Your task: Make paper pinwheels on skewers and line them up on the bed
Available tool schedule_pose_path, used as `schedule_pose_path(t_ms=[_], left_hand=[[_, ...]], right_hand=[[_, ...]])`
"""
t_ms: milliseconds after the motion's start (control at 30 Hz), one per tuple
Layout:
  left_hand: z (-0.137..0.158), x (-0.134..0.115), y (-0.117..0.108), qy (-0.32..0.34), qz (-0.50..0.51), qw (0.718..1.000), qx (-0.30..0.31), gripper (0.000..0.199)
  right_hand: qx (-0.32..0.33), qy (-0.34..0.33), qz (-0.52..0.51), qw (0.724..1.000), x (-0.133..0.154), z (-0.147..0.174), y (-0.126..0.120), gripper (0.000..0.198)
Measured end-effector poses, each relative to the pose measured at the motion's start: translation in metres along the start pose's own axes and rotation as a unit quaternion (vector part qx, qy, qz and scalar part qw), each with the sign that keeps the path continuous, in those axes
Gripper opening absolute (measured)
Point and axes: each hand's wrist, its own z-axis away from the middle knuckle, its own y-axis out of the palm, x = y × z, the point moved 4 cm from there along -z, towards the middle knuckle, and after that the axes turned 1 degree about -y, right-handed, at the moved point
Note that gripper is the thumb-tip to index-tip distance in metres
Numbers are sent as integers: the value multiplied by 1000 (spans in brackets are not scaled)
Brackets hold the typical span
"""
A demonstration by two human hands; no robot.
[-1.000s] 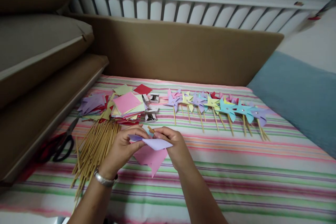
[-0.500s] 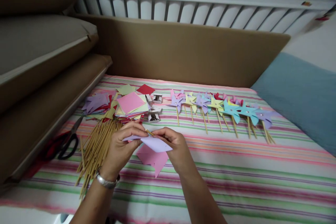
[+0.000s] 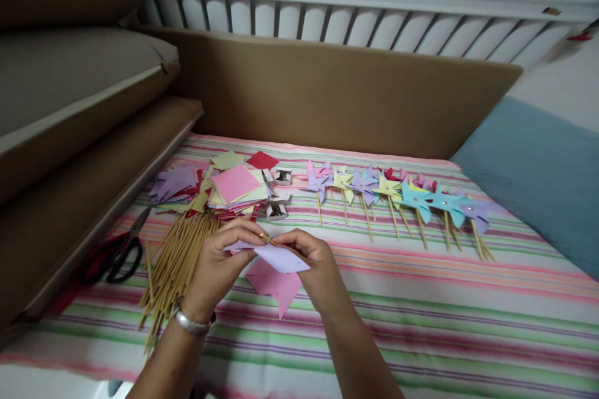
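Between my two hands is a lavender paper pinwheel piece (image 3: pixel 281 258), with the end of a thin wooden stick (image 3: pixel 267 239) at its upper edge. My left hand (image 3: pixel 231 252) pinches the paper's left side and the stick's tip, a silver bangle on its wrist. My right hand (image 3: pixel 306 252) is closed on the paper's right side and on the stick, most of which is hidden. Under them a pink cut paper piece (image 3: pixel 276 283) lies on the striped cloth (image 3: pixel 421 343). A bundle of wooden sticks (image 3: pixel 175 274) lies beside my left forearm.
Scissors (image 3: pixel 126 255) rest left of the sticks. Behind are stacked paper squares (image 3: pixel 236 184), lavender cut pieces (image 3: pixel 173 184) and small open boxes (image 3: pixel 277 207) with metal bits. Several finished pinwheels (image 3: pixel 414 199) line the right. Brown cushions (image 3: pixel 93 162) and a brown panel (image 3: pixel 327 100) border the cloth.
The view has shifted slightly. Both hands keep their grip on the lavender paper, and a bit more of the stick's end shows between the fingers.
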Motion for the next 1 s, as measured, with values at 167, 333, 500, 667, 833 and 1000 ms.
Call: schedule_pose_path(t_ms=[167, 333, 500, 667, 833, 1000], left_hand=[[0, 0, 1, -10, 9, 1000, 1, 6], [1, 1, 1, -19, 21, 1000, 3, 6], [2, 5, 1, -36, 39, 999, 8, 8], [2, 13, 5, -66, 104, 992, -4, 10], [3, 19, 7, -89, 145, 985, -28, 13], [4, 21, 6, -112, 150, 982, -41, 13]], right_hand=[[-15, 12, -16, 1000, 2, 1, 1, 12], [-20, 19, -21, 999, 4, 2, 2, 14], [-19, 18, -7, 1000, 3, 2, 2, 12], [-37, -32, 52, 997, 7, 0, 0, 8], [-40, -45, 98, 993, 10, 0, 0, 11], [-40, -48, 86, 994, 8, 0, 2, 12]])
